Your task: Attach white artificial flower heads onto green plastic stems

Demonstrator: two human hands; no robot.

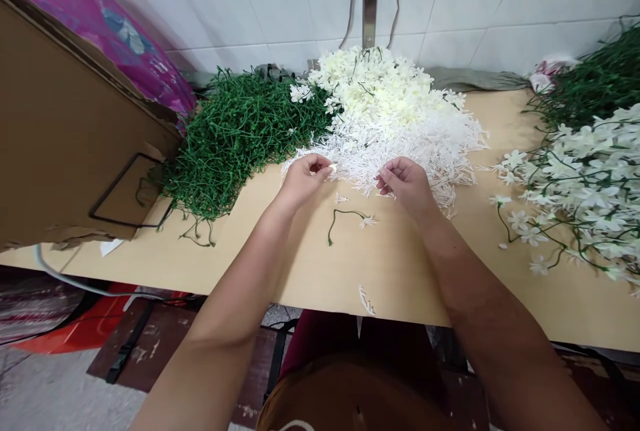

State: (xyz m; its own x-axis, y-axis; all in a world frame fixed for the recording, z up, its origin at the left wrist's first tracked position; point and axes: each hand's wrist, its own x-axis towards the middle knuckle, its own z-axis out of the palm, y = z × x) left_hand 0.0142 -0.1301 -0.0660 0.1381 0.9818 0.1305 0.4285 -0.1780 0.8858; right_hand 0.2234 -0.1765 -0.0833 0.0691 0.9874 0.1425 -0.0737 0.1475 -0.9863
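My left hand (306,181) is closed in a pinch on a small pale artificial flower piece (333,169) at its fingertips. To its right, my right hand (407,183) has its fingers curled together at the front edge of a pile of thin white stamens (425,147). Whatever lies between those fingers is too small to make out. Between my forearms a green stem (345,211) lies on the table, with a white stamen tuft (369,221) at its right end. A few loose stamens (341,198) lie just above it.
White artificial blossoms (380,87) are heaped behind the stamens. Green stems (250,127) form a pile at left, beside a cardboard box (65,124). Stemmed white flowers (590,184) lie at right, with more green stems (595,81) behind. More stamens (367,301) lie near the table's front edge.
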